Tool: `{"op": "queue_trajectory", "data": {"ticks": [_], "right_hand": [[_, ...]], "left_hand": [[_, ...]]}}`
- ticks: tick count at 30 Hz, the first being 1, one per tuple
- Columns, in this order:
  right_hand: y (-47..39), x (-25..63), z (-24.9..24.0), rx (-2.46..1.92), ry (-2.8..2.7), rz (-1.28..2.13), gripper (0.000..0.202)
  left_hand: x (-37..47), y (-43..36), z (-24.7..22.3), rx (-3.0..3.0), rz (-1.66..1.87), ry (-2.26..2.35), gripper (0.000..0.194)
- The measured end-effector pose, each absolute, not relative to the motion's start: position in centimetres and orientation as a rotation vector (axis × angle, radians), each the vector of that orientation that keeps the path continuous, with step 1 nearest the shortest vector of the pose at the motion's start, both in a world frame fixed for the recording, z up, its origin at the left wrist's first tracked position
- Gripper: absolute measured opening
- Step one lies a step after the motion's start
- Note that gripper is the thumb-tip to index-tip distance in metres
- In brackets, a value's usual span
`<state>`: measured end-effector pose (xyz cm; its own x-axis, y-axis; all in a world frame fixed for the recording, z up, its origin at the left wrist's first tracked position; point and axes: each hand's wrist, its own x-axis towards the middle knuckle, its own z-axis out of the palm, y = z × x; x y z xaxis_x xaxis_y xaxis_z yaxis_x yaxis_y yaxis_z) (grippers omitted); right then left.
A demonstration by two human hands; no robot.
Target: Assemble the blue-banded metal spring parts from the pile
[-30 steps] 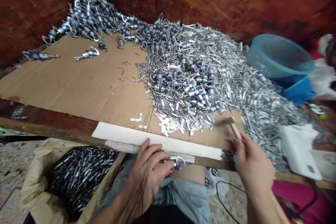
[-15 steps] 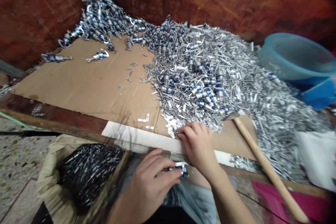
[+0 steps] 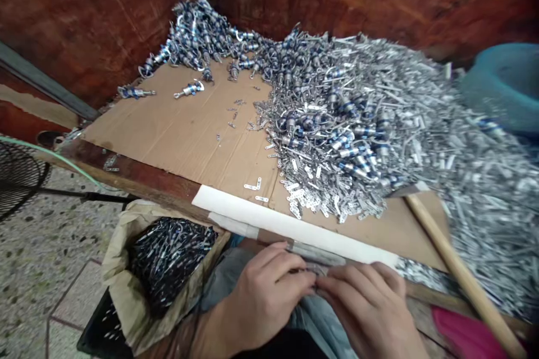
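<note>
My left hand (image 3: 263, 294) and my right hand (image 3: 366, 305) meet fingertip to fingertip at the near edge of the bench, over my lap. Between them they pinch a small metal part, almost wholly hidden by the fingers. Just beyond the hands runs a white strip (image 3: 290, 224) along the cardboard sheet (image 3: 185, 134). Small flat perforated metal plates (image 3: 311, 199) lie scattered at the foot of a large heap of silver pieces and blue-banded metal assemblies (image 3: 357, 118).
A hammer with a wooden handle (image 3: 455, 263) lies on the bench at right. A lined crate of finished blue-and-silver parts (image 3: 168, 258) stands on the floor at left. A blue basin (image 3: 505, 84) sits far right, a fan grille (image 3: 17, 174) far left.
My right hand let go of the hammer, reached to the small plates, then came back to join my left hand at the bench edge. The view swung left.
</note>
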<state>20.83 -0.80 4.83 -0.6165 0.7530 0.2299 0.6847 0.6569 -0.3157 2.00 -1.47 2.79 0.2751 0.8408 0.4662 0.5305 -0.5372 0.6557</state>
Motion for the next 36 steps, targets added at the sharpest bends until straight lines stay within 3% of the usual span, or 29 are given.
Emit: {"op": "queue_trajectory", "data": {"ticks": [2,7,18,27,36], "right_hand": [[-0.8,21.1,4.6,-1.182,-2.438,0.383,0.004],[-2.0,20.9,3.8,-1.362,-2.113,0.577,0.009],[-2.2,20.0,5.3,-1.196,-2.236,0.115,0.018],[-1.6,20.2,5.1,-1.293,-2.21,0.751,0.012],[-0.4,18.9,3.0,-1.692,-2.048,0.928,0.013]], "left_hand": [[1.9,-1.6,3.0,2.145,1.167,1.223,0.015],[1.8,-1.6,3.4,1.87,1.19,1.271,0.009],[2.2,-2.0,3.4,1.758,1.17,1.291,0.01],[1.7,-1.5,3.5,1.784,1.048,1.131,0.01],[1.6,-1.0,-0.9,2.401,1.177,1.235,0.016]]}}
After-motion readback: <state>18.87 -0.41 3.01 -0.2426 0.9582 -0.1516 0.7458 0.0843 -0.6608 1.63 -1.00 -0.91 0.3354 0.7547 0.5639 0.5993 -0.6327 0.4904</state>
